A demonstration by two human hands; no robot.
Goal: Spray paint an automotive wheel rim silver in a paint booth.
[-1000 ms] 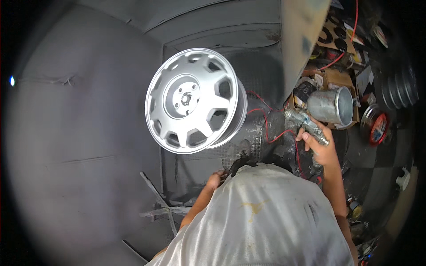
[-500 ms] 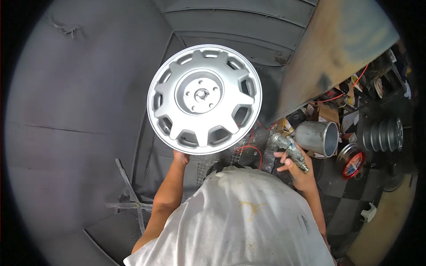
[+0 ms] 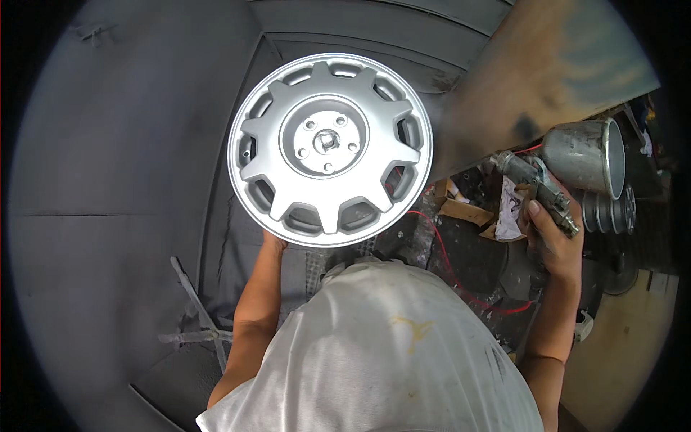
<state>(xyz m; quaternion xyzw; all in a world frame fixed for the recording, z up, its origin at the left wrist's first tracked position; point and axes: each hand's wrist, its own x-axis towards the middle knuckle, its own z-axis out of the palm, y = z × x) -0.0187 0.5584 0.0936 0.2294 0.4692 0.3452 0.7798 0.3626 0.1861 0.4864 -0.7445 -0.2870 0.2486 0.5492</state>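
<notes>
- Silver wheel approx 12 o'clock, spoked face showing.
- L hand at wheel's 7 o'clock, mostly hidden; can't tell grip.
- R hand, approx 3 o'clock, holding spray gun w/ metal cup.

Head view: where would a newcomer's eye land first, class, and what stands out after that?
First, the large silver wheel rim, upper middle, bright against the dark grey wall. Next, the metal spray gun in the right hand, at the right. Then the white shirt, with its yellowish mark, lower middle.
</notes>
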